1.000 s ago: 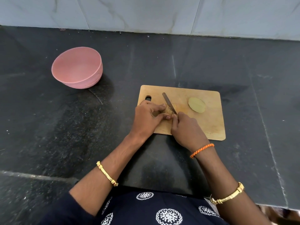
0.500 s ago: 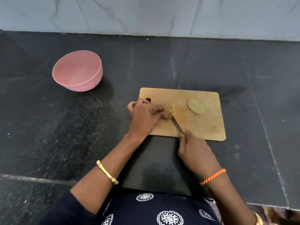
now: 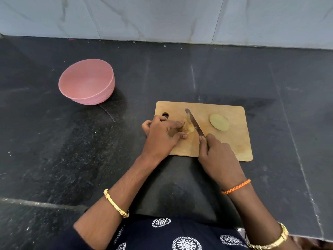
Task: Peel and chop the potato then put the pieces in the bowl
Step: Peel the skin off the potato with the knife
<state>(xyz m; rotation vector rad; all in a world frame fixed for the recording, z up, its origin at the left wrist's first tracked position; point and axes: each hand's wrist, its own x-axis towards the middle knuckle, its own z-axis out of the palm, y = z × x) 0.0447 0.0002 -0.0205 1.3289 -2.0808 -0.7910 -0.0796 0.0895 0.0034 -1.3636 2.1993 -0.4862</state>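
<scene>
A wooden cutting board (image 3: pixel 232 141) lies on the dark counter. On its left part my left hand (image 3: pixel 162 136) holds a pale potato piece (image 3: pixel 187 128) between thumb and fingers. My right hand (image 3: pixel 216 156) grips a knife (image 3: pixel 194 122) by the handle, and the blade lies across the right side of that piece, tip pointing away from me. A second potato half (image 3: pixel 219 122) lies flat side down on the right part of the board, apart from both hands. The pink bowl (image 3: pixel 100 98) stands empty at the far left.
The black stone counter (image 3: pixel 54 150) stretches around the board. A grey tiled wall (image 3: pixel 162 17) rises behind it. The counter's front edge runs along the bottom right.
My right hand had drawn the knife back toward me off the potato piece; now it has pushed forward again, with the blade lying across the piece. My left hand stays on the piece.
</scene>
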